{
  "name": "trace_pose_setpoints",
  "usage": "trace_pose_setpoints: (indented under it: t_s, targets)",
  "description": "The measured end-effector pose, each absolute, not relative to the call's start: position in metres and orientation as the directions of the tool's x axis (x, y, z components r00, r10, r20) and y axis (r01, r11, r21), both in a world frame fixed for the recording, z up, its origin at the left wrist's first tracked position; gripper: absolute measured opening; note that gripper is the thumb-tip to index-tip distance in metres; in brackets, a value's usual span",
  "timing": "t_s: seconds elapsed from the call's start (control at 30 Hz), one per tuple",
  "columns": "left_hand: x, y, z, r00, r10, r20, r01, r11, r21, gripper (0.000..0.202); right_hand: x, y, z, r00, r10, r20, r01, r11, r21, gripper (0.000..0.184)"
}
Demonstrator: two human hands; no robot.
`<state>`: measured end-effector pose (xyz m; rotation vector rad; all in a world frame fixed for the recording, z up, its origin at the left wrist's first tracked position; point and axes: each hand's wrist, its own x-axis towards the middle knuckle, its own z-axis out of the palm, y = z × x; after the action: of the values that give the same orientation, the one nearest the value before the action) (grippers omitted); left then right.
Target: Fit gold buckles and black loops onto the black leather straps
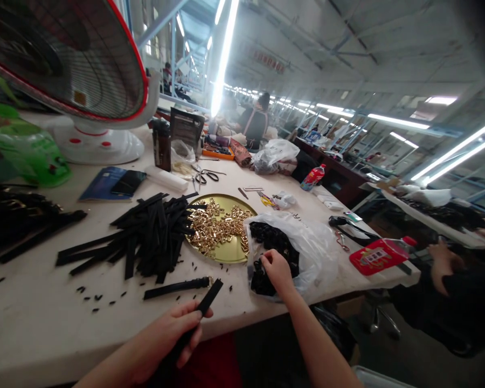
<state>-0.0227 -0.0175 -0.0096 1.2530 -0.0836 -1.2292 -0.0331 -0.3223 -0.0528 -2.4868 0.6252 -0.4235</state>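
Observation:
My left hand (pixel 173 334) is closed around a black strap (pixel 208 298) near the table's front edge, its free end pointing up and away. My right hand (pixel 277 269) reaches into a clear plastic bag (pixel 311 242) full of small black pieces (pixel 272 240); its fingers are curled among them, and what they hold is hidden. Another black strap with a gold buckle (pixel 178 288) lies flat in front of my left hand. A pile of black straps (pixel 145 237) sits to the left of a round gold tray (pixel 230 253) heaped with gold buckles (pixel 218 223).
A white and red fan (pixel 84 81) stands at the back left beside a green bottle (pixel 32 151). Scissors (pixel 206 175), a phone on a blue book (pixel 127 182) and bags lie farther back. A red bottle (pixel 378 256) lies at the right edge. Another person's arm (pixel 448 267) is at the right.

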Motion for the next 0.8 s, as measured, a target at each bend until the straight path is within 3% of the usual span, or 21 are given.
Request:
trace_pose_setpoints:
  t_s: [0.07, 0.13, 0.23, 0.3, 0.37, 0.6, 0.8]
  targets:
    - [-0.026, -0.017, -0.010, 0.420, -0.727, -0.544, 0.655, -0.172, 0.736, 0.034, -0.044, -0.309, -0.051, 0.852, -0.500, 0.156, -0.304, -0.714, -0.631, 0.031]
    - [-0.028, -0.017, -0.008, 0.427, -0.719, -0.548, 0.662, -0.164, 0.731, 0.032, -0.053, -0.288, -0.049, 0.882, -0.465, 0.074, -0.246, -0.587, -0.771, 0.039]
    - [-0.030, -0.015, -0.006, 0.438, -0.713, -0.548, 0.669, -0.149, 0.728, 0.033, -0.062, -0.248, -0.050, 0.931, -0.327, -0.160, -0.212, -0.129, -0.969, 0.037]
    - [-0.030, -0.013, -0.005, 0.442, -0.711, -0.547, 0.675, -0.138, 0.725, 0.036, -0.064, -0.222, -0.053, 0.935, -0.249, -0.253, -0.235, 0.101, -0.967, 0.034]
    - [-0.029, -0.011, -0.006, 0.442, -0.705, -0.554, 0.679, -0.140, 0.721, 0.038, -0.063, -0.201, -0.055, 0.930, -0.200, -0.307, -0.260, 0.231, -0.938, 0.033]
    - [-0.026, -0.012, -0.015, 0.509, -0.668, -0.542, 0.607, -0.168, 0.777, 0.037, -0.058, -0.180, -0.061, 0.917, -0.193, -0.350, -0.250, 0.407, -0.878, 0.031]
    - [-0.015, -0.019, -0.016, 0.717, -0.564, -0.409, 0.290, -0.292, 0.911, 0.033, -0.060, -0.183, -0.072, 0.910, -0.265, -0.318, -0.193, 0.408, -0.892, 0.029]
